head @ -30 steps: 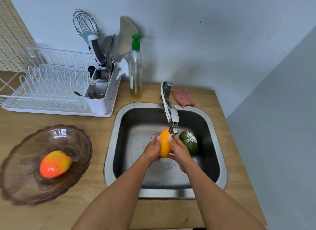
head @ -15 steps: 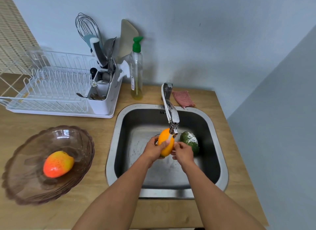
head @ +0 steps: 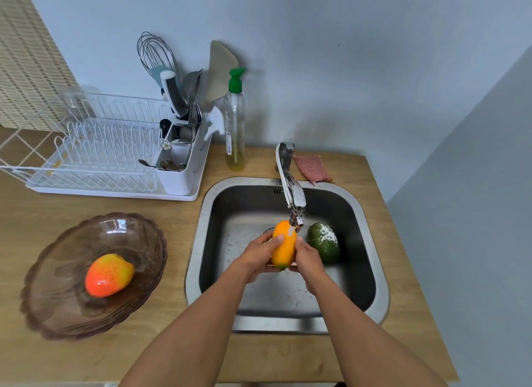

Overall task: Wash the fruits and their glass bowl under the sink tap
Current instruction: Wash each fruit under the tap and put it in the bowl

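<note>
Fingers [head: 278, 238] of left hand [head: 257, 258] and right hand [head: 306, 255] clasp yellow mango [head: 284, 244] from either side, long axis upright, top under tap [head: 291, 191] stream, over sink [head: 198, 260].

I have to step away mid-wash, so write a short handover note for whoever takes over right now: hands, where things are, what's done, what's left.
Left hand and right hand: both closed around the orange mango, held upright under the running tap over the sink.
Green fruit: lying in the sink basin right of the hands, with white patches on top; whether it is already washed is unclear.
Red-orange mango: in the glass bowl on the counter left of the sink.
Done: orange mango is being rinsed.
Left: finish it, wash the red-orange mango, check the green fruit, then wash the bowl.
</note>
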Demonstrator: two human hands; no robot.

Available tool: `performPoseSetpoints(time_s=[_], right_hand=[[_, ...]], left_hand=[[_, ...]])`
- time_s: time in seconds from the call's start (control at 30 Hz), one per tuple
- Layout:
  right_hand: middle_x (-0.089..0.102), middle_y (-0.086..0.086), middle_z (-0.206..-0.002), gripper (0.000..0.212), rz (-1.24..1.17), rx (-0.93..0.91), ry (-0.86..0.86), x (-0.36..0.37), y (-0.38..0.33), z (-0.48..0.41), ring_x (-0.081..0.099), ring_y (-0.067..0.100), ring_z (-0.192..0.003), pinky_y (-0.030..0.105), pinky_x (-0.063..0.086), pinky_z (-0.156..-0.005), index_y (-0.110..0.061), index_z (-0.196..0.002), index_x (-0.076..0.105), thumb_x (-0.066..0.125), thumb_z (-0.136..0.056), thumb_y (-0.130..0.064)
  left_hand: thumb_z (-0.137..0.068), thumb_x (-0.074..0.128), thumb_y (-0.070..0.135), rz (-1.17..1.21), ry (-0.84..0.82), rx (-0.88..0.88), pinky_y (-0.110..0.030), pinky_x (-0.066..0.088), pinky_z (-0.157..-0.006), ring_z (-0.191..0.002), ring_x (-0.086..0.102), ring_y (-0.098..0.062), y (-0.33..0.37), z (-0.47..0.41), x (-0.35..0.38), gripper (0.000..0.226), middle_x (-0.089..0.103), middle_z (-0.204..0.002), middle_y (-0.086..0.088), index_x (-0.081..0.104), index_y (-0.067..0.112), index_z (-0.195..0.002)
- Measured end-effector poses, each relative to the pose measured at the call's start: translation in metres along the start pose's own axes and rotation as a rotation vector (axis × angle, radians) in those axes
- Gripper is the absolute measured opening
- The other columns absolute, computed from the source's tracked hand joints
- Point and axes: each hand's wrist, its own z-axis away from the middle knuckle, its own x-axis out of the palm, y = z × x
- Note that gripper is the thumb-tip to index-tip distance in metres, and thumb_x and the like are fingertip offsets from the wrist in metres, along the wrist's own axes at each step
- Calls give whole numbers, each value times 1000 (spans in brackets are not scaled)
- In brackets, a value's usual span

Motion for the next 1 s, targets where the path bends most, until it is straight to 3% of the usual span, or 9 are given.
performPoseSetpoints(time_s=[0.1,0.17,0.3,0.4,0.5,0.6,0.73,1.0], right_hand=[[64,9,-115,43,-66,17,-6,2,-5,4,64,24,-103,38,57,-84,-18,-122,56,38,-100,-50],[62,9,-117,43,-102,19,-16,0,-8,5,63,23,-102,37,56,-80,-17,-123,53,39,-99,-50],[55,13,-131,52,-110,49,-78,-5,-13,6,60,28,-107,40,56,-82,-17,-139,43,32,-101,-50],[54,14,-134,50,-145,71,-59,-3,-9,7,58,29,-111,43,53,-89,-14,-140,43,30,-103,-44],[59,12,-126,42,-66,40,47,-2,-5,5,58,27,-111,46,48,-100,-17,-129,53,33,-103,-43],[63,9,-115,29,-22,-46,114,-3,-5,6,59,24,-102,46,49,-98,-21,-113,58,39,-101,-40],[59,5,-116,42,1,-111,68,-4,-10,11,61,25,-105,48,53,-95,-16,-130,52,53,-96,-40],[53,12,-136,55,-45,-76,-95,-10,-10,13,57,26,-110,40,55,-86,-13,-142,42,62,-93,-27]], left_hand=[[-92,59,44,-85,48,98,-28,57,-67,-105,59,-24,0,3,6,49,52,-125,-2,46,30,-137],[-97,48,47,-76,78,118,-29,55,-73,-109,56,-23,-2,3,7,43,51,-128,-2,47,33,-137],[-101,40,43,-5,101,61,-39,52,-92,-117,55,-27,-8,3,-2,39,51,-138,-6,49,32,-137],[-99,43,46,35,-2,-61,-37,57,-82,-111,60,-29,-9,9,-3,47,52,-132,-7,40,25,-141],[-99,45,43,96,-65,-92,-37,59,-79,-105,64,-31,-9,13,-2,44,53,-129,-11,38,24,-138],[-94,55,44,10,23,-29,-41,60,-83,-108,64,-34,-12,12,-1,52,52,-135,-12,42,24,-140],[-86,64,50,-89,124,37,-32,59,-70,-107,62,-30,-10,12,3,60,54,-133,-10,46,24,-138],[-88,58,55,-111,116,33,-35,58,-77,-112,60,-30,-12,12,-3,63,54,-137,-9,45,25,-142]])
